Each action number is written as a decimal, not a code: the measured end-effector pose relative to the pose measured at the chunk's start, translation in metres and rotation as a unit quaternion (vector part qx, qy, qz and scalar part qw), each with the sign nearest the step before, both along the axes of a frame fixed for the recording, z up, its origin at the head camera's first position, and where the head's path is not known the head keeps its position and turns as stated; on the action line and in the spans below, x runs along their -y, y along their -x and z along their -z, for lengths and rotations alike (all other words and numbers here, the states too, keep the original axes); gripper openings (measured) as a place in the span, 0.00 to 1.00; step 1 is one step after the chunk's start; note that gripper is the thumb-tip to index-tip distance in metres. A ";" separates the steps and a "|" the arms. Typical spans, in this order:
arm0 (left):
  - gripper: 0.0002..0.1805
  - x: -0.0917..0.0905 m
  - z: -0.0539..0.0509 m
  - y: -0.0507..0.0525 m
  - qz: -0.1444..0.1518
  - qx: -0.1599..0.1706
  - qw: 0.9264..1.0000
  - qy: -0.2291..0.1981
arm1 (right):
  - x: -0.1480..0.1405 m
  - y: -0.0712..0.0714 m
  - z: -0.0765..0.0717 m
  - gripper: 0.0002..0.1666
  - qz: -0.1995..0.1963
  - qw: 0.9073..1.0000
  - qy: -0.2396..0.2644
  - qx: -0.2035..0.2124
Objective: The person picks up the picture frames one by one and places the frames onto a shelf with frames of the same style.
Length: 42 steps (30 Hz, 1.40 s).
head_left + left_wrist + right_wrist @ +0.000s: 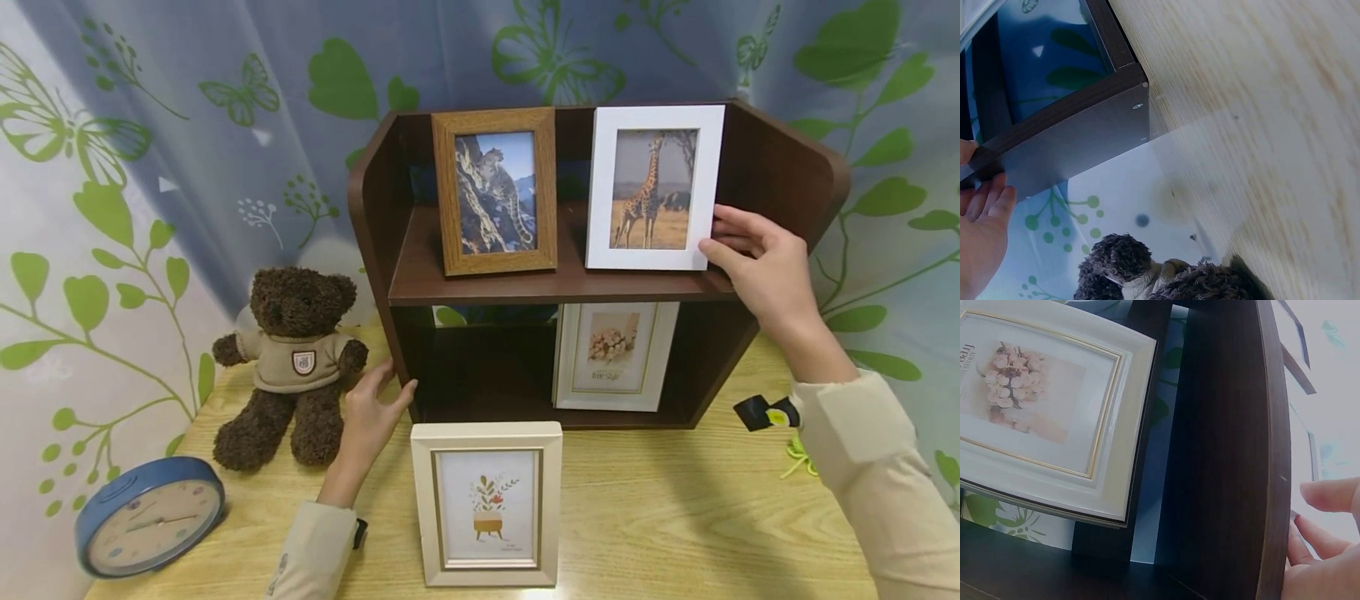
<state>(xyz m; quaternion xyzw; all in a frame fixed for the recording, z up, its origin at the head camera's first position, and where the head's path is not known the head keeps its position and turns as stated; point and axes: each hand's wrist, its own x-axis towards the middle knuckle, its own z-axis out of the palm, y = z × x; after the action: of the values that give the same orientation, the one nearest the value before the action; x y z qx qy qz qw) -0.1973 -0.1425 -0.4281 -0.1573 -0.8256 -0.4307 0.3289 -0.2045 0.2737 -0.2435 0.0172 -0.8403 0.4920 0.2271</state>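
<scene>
A dark brown two-tier shelf (472, 297) stands on the table. My right hand (772, 271) pinches the right edge of a white picture frame (654, 260) with a giraffe photo on the upper tier; the thumb is in front, the fingers partly hidden behind. To its left leans a wooden picture frame (495, 265) with a leopard-like cat. My left hand (375, 412) grips the shelf's left side panel low down. In the left wrist view its fingers (999, 194) lie on the panel's outer face, with the thumb across the edge. A cream frame (667, 367) occupies the lower tier.
Another cream frame (486, 575) with a plant picture stands in front of the shelf. A brown teddy bear (300, 367) sits by my left hand, and a blue clock (150, 517) is at the front left. Behind hangs a leaf-and-butterfly curtain (285, 158).
</scene>
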 end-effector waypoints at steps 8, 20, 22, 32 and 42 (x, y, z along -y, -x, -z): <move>0.21 0.000 0.001 0.001 0.000 -0.003 1.000 0.001 | -0.001 -0.009 0.004 0.26 0.003 0.999 0.011 -0.030; 0.21 0.001 0.002 -0.001 0.002 -0.003 1.000 0.000 | 0.005 -0.041 0.018 0.16 -0.023 0.975 0.181 -0.124; 0.20 0.001 0.002 -0.001 0.003 -0.005 1.000 0.000 | 0.007 -0.046 0.021 0.15 -0.013 0.970 0.200 -0.137; 0.20 0.000 0.000 0.002 0.005 -0.016 1.000 0.003 | 0.005 -0.060 0.042 0.12 -0.005 0.949 0.258 -0.184; 0.20 0.000 -0.001 0.001 0.001 -0.010 1.000 0.004 | -0.005 -0.062 0.079 0.11 0.071 0.955 0.261 -0.121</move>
<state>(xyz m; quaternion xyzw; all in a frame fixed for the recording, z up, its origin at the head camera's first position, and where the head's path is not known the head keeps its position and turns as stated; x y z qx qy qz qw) -0.1980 -0.1427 -0.4273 -0.1633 -0.8237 -0.4264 0.3362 -0.1423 0.2783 -0.3223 -0.0434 -0.6476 0.6713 0.3578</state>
